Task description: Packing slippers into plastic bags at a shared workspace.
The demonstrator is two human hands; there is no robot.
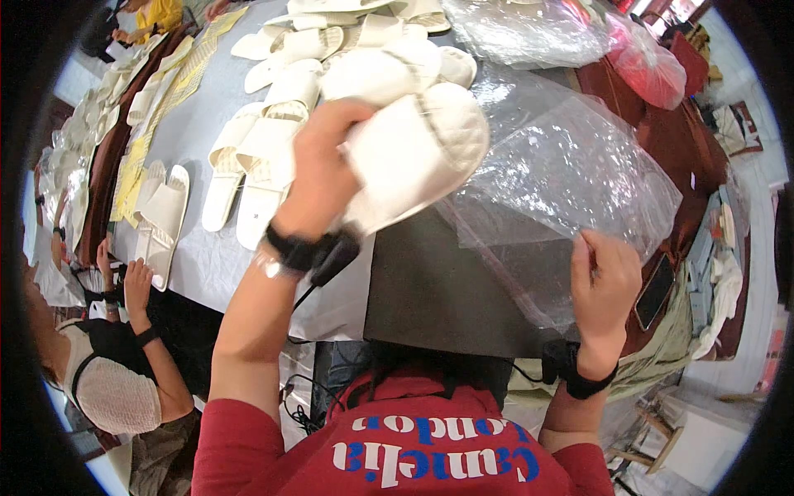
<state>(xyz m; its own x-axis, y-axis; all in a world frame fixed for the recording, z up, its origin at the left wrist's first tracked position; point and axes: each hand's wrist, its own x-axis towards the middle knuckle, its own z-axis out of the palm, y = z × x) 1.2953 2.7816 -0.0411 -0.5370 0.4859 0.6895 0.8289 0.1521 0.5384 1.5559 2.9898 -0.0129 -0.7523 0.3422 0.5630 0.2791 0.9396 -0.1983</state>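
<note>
My left hand point(324, 169) grips a pair of cream slippers point(405, 149) by the side, lifted above the table and slightly blurred. One slipper overlaps the other, with quilted insoles and broad straps. On the right, my right hand point(606, 281) pinches the edge of a clear plastic bag point(579, 169) between thumb and bent fingers. The bag spreads flat and shiny over the table, its far end close to the held slippers. Whether its mouth is apart cannot be made out.
More cream slippers point(265, 140) lie beyond my left hand. A stack of clear plastic point(529, 33) and a pink bag point(649, 66) sit at the far right. Near my right hand lies a black phone point(655, 291). A co-worker point(116, 380) handles slippers point(161, 219) at left.
</note>
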